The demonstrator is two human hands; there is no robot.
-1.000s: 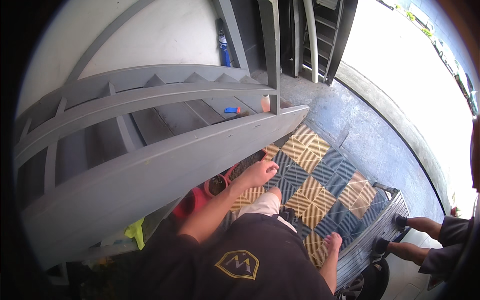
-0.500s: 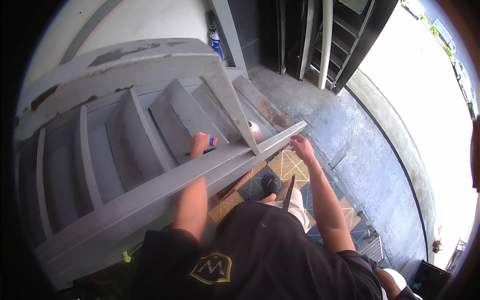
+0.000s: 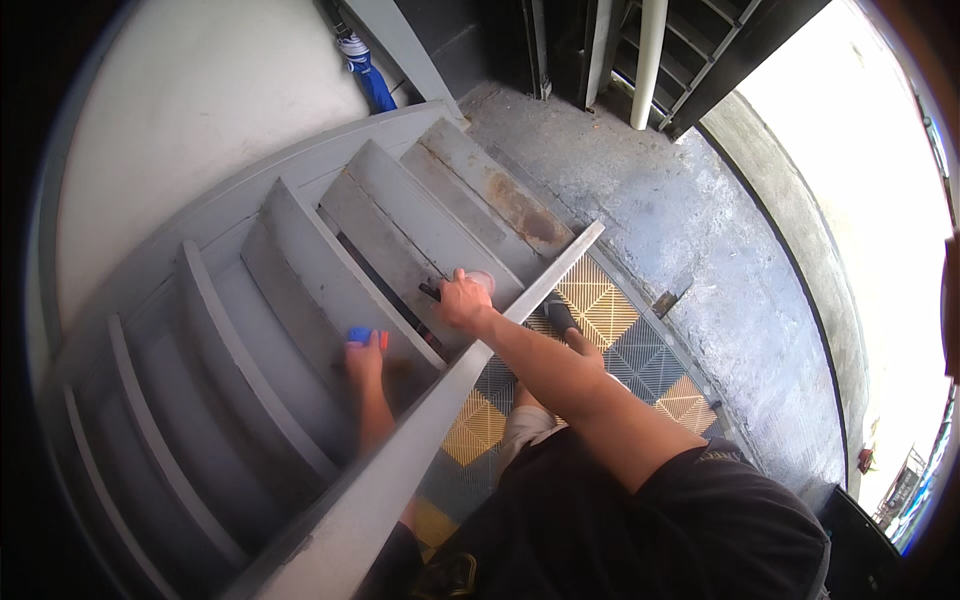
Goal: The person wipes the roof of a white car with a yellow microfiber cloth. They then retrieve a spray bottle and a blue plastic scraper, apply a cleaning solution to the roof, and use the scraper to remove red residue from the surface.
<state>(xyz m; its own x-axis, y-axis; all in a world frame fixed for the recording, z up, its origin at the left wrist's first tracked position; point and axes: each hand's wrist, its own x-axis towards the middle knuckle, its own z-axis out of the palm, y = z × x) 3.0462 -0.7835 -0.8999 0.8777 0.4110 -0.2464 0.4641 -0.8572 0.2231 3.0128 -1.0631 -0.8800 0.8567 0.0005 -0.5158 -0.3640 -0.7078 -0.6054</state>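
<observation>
My left hand (image 3: 364, 366) is closed around a small blue-and-red plastic piece (image 3: 366, 338) over a grey stair tread. Its forearm passes behind the long grey side board (image 3: 440, 392) of the stairs. Farther right, my right hand (image 3: 466, 304) reaches across that board, fingers curled round a short black thing (image 3: 430, 292) whose end sticks out on the left. Just behind these fingers stands a pale pinkish container (image 3: 483, 280), partly covered by the hand. Grey stair treads (image 3: 385, 215) with worn, rusty patches lie around both hands.
A blue-and-white folded umbrella (image 3: 368, 75) leans at the wall beyond the stairs. Yellow-and-grey floor tiles (image 3: 590, 300) lie under my feet, beside blue-grey concrete (image 3: 690, 250). At the back stand a white pipe (image 3: 649, 65) and a dark shelf-like frame (image 3: 700, 50).
My right hand has left the side board's end and crossed left to the container, closing on the black thing. My left hand keeps the blue-and-red piece, now lower left. The view has shifted; the handrail is out of sight.
</observation>
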